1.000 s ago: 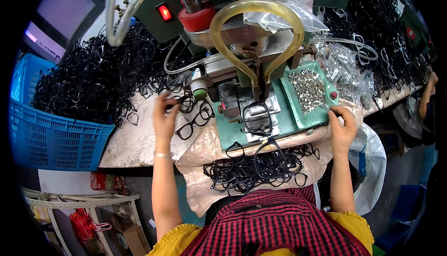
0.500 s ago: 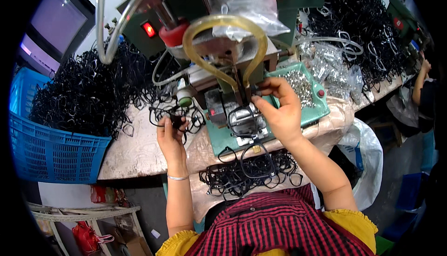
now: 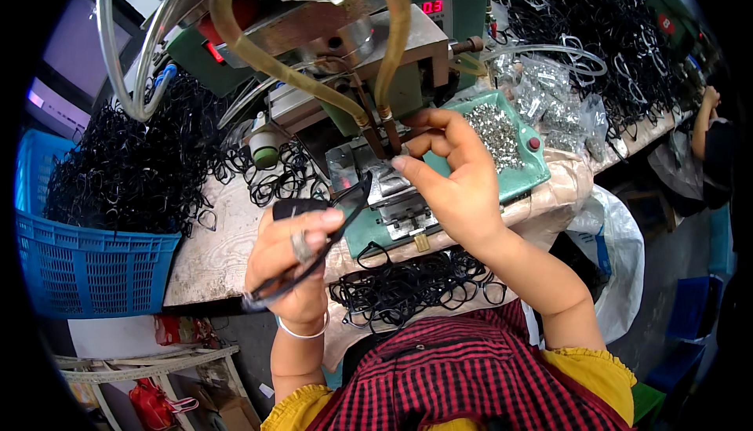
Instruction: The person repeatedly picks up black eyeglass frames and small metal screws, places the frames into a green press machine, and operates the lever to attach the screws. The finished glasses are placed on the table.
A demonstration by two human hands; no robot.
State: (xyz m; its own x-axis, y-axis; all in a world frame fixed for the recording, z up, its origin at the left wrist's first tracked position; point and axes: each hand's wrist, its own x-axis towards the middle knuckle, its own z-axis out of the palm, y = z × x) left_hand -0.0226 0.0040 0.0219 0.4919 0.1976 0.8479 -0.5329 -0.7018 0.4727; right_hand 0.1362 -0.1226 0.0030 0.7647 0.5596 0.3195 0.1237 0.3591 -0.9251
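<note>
A black eyeglass frame, seen nearly edge-on, is gripped in my left hand, its fingers bent round it. A small black piece shows at the same fingers; its kind is unclear. My right hand is raised at the press head, thumb and fingertips drawn together beside the dark metal jaws. Whatever those fingertips hold is hidden or too small to name. Below the jaws is a metal fixture on a green base. Black eyeglass frames lie heaped between the machine and my apron.
A green tray of small metal parts stands right of the press, with plastic bags behind. At left, a blue crate overflows with black frames. Yellowish hose loops over the work area. Another person's hand shows at far right.
The eyeglass frame at the fixture is gone from there; my left hand, now closer to me, holds one. My right hand stays by the press jaws. The whole view has shifted a little.
</note>
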